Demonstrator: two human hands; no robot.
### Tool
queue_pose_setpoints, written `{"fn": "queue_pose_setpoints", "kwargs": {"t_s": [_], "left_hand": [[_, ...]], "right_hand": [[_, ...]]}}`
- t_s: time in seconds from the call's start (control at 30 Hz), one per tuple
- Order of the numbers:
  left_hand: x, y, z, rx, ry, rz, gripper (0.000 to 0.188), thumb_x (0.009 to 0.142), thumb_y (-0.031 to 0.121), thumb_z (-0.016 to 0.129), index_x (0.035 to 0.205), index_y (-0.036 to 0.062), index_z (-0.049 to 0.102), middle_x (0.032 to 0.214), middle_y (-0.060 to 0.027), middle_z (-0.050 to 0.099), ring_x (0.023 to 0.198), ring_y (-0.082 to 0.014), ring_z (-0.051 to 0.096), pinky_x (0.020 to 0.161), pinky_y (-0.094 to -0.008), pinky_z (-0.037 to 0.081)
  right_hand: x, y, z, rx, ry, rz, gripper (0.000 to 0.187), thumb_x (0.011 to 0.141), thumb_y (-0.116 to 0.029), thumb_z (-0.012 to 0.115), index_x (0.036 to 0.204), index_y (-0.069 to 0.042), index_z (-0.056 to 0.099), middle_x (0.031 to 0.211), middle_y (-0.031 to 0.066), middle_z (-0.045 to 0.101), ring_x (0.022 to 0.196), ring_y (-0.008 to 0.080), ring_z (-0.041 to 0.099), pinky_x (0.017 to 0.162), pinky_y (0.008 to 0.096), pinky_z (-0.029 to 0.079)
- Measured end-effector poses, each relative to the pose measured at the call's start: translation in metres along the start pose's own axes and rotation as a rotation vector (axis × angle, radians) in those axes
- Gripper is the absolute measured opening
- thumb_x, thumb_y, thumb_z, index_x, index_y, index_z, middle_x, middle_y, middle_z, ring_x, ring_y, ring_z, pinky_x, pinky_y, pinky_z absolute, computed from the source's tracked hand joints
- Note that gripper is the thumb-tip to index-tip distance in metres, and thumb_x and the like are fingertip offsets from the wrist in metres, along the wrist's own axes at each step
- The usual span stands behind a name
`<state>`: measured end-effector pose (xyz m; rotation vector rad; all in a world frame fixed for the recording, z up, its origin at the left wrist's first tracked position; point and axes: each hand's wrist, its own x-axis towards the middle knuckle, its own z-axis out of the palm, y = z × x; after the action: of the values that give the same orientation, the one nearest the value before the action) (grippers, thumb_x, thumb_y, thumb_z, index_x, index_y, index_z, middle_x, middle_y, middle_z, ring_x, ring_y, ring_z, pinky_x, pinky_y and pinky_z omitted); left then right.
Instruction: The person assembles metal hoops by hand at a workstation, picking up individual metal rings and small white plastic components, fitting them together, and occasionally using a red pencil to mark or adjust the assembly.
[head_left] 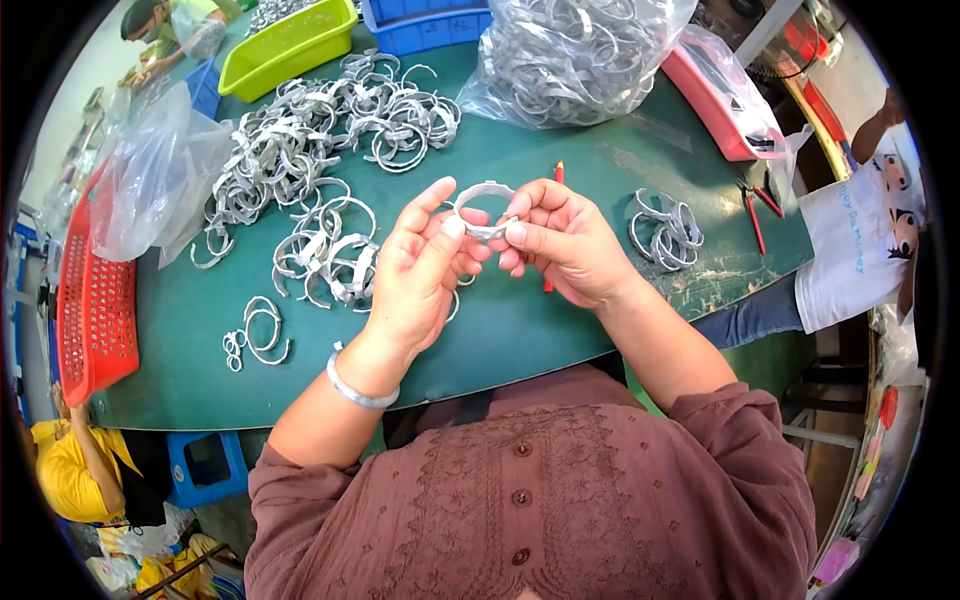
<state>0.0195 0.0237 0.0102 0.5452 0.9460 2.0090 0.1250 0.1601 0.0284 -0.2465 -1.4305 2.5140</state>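
Observation:
Both of my hands hold one grey bangle-like ring [487, 188] upright above the green table. My left hand [412, 265] pinches its left side between thumb and fingers, while my right hand [568, 245] grips its lower right edge. Behind and left of them lies a tangled heap of similar grey rings [285, 125]. A looser cluster of rings [330, 250] sits just left of my left hand, with a few separate ones [265, 330] nearer me. To the right of my right hand rests a small group of rings [664, 235]. A red pencil-like stick [559, 173] lies partly hidden behind my right hand.
A clear bag of rings [580, 60] stands at the back, beside a blue tub [430, 25] and a yellow-green tub [290, 55]. Red-handled pliers [754, 220] and a pink tray [715, 105] are at right. A red basket [95, 320] borders the left edge. Other people are nearby.

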Motion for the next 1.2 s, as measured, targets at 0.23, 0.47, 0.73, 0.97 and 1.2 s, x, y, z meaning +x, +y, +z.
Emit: {"fn": "queue_pose_setpoints", "kwargs": {"t_s": [0.23, 0.47, 0.73, 0.97, 1.2], "left_hand": [[0.0, 0.002, 0.003, 0.101, -0.015, 0.042, 0.049, 0.083, 0.006, 0.055, 0.126, 0.0005, 0.033, 0.099, -0.0075, 0.056, 0.08, -0.0104, 0.054, 0.067, -0.0211, 0.043], [0.001, -0.002, -0.003, 0.076, -0.013, 0.042, 0.05, 0.081, 0.003, 0.057, 0.125, -0.0006, 0.034, 0.093, -0.0053, 0.059, 0.081, -0.0092, 0.054, 0.068, -0.0208, 0.042], [0.0, 0.0, 0.0, 0.114, -0.019, 0.045, 0.047, 0.082, 0.002, 0.056, 0.125, 0.0016, 0.036, 0.088, -0.003, 0.058, 0.078, -0.0089, 0.054, 0.07, -0.0203, 0.044], [-0.001, -0.001, 0.002, 0.144, -0.061, 0.075, 0.048, 0.082, 0.001, 0.055, 0.125, 0.0013, 0.036, 0.088, -0.003, 0.058, 0.078, -0.0079, 0.053, 0.071, -0.0198, 0.043], [-0.001, -0.001, 0.0, 0.163, -0.119, 0.084, 0.049, 0.082, 0.002, 0.054, 0.125, -0.0011, 0.032, 0.088, -0.006, 0.057, 0.082, -0.0106, 0.053, 0.077, -0.0228, 0.041]], "right_hand": [[-0.001, 0.005, 0.004, 0.035, 0.023, -0.024, 0.011, 0.081, -0.004, 0.057, 0.089, -0.004, 0.05, 0.08, 0.0089, 0.062, 0.065, 0.0127, 0.06, 0.057, 0.0227, 0.048], [-0.004, 0.01, 0.006, -0.139, -0.004, -0.008, 0.009, 0.083, -0.007, 0.056, 0.088, -0.003, 0.051, 0.079, 0.0078, 0.062, 0.062, 0.0102, 0.058, 0.053, 0.0206, 0.046], [-0.01, 0.004, 0.009, -0.454, 0.023, -0.049, 0.01, 0.083, -0.009, 0.056, 0.09, -0.001, 0.056, 0.076, 0.0017, 0.059, 0.062, 0.0061, 0.053, 0.054, 0.0185, 0.043], [-0.008, -0.003, 0.004, -0.53, 0.016, -0.108, 0.011, 0.082, -0.009, 0.057, 0.088, 0.0, 0.06, 0.07, -0.003, 0.054, 0.062, 0.0027, 0.046, 0.055, 0.018, 0.038], [-0.004, -0.002, 0.005, -0.482, -0.015, -0.029, 0.008, 0.082, -0.009, 0.056, 0.083, -0.001, 0.059, 0.069, -0.005, 0.051, 0.061, 0.0014, 0.042, 0.054, 0.0171, 0.034]]}}
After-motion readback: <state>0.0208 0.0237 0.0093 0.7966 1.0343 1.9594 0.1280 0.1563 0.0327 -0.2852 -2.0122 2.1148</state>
